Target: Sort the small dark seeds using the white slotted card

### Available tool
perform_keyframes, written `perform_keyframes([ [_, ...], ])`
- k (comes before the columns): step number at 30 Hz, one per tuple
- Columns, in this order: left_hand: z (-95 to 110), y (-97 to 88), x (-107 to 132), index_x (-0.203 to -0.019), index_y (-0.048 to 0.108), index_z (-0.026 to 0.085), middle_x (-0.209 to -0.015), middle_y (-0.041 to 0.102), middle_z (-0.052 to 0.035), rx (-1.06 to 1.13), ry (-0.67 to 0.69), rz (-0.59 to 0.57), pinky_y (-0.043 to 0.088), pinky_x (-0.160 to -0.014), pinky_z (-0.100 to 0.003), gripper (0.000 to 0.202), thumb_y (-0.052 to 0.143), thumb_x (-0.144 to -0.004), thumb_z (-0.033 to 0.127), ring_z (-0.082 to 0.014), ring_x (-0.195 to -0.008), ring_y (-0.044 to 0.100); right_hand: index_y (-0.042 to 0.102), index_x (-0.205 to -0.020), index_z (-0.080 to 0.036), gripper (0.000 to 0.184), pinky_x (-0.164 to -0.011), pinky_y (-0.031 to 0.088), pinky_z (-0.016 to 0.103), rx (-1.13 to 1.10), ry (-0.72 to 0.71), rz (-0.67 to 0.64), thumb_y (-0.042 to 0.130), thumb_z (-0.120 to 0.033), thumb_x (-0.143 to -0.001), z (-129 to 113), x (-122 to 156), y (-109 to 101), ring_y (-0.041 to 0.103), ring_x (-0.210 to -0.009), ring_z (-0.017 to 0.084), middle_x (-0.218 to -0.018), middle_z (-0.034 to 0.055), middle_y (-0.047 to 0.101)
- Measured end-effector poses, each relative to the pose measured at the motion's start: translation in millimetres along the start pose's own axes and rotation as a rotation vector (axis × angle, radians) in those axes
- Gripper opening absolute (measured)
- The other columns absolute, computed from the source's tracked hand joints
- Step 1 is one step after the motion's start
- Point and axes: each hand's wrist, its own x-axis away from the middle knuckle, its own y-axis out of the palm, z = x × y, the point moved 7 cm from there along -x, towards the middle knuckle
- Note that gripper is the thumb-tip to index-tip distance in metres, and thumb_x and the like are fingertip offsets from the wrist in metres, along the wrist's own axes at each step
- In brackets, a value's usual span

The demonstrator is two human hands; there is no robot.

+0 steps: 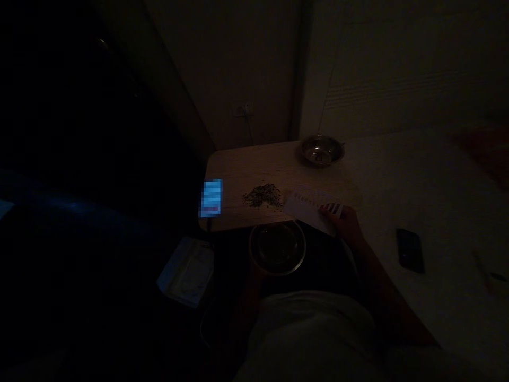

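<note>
The room is very dark. My right hand (344,220) is closed on a flat pale card (304,207) with printed rows or slots, held at the table's right side. A loose pile of small dark grains (263,196), perhaps seeds, lies on the wooden table (226,164) just left of the card. Below the table's front edge is a round metal bowl (277,246), its rim close to that edge. My left hand (256,273) grips the bowl's lower left side; its fingers are mostly lost in shadow.
Another metal bowl (321,150) stands at the table's back right. A lit phone-like screen (210,198) is at the left edge. To the right, a dark phone (410,250) lies on a pale surface. A pale boxy object (187,271) sits lower left. A wall socket (242,109) is behind.
</note>
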Motion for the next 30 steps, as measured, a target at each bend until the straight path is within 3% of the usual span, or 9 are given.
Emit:
perform_keyframes([
  [4,0,1.1,0,-0.121,0.072,0.018,-0.132,0.071,-0.0132,-0.037,-0.003,-0.009,0.04,-0.121,-0.049,0.04,0.053,-0.098,0.045,-0.0291,-0.144,0.051,0.078,-0.072,-0.014,0.04,-0.053,0.045,0.026,-0.015,-0.01,-0.004,0.078,-0.054,-0.072,0,1,3,0.063,-0.06,0.018,-0.071,0.008,0.076],
  [9,4,3.6,2,-0.123,0.071,0.021,-0.133,0.071,-0.0094,-0.042,0.048,-0.014,0.038,-0.123,-0.041,0.038,0.053,-0.098,0.044,-0.0238,-0.146,0.049,0.076,-0.068,-0.015,0.04,-0.05,0.044,0.026,-0.01,0.017,-0.037,0.077,-0.054,-0.071,1,4,11,0.062,-0.057,0.018,-0.067,0.0075,0.075],
  [14,2,8.3,5,-0.117,0.073,0.019,-0.132,0.071,-0.014,-0.052,-0.025,-0.022,0.039,-0.121,-0.051,0.042,0.054,-0.096,0.049,-0.0312,-0.143,0.052,0.079,-0.072,-0.015,0.039,-0.053,0.047,0.028,-0.046,0.02,-0.068,0.078,-0.054,-0.07,2,6,14,0.065,-0.06,0.02,-0.072,0.0077,0.077],
  [20,3,10.5,10,-0.116,0.074,0.021,-0.133,0.071,-0.011,-0.019,-0.007,-0.004,0.039,-0.122,-0.045,0.037,0.054,-0.097,0.046,-0.0275,-0.146,0.049,0.08,-0.078,-0.015,0.041,-0.056,0.051,0.03,-0.065,0.007,0.021,0.079,-0.056,-0.072,6,6,11,0.07,-0.067,0.023,-0.078,0.0095,0.079],
  [30,2,17.6,11,-0.123,0.072,0.018,-0.137,0.068,-0.0147,-0.027,-0.082,-0.038,0.041,-0.12,-0.055,0.048,0.058,-0.095,0.053,-0.0349,-0.143,0.052,0.08,-0.077,-0.016,0.043,-0.061,0.053,0.032,-0.026,-0.02,0.012,0.076,-0.059,-0.074,3,8,19,0.072,-0.071,0.025,-0.08,0.0092,0.08],
])
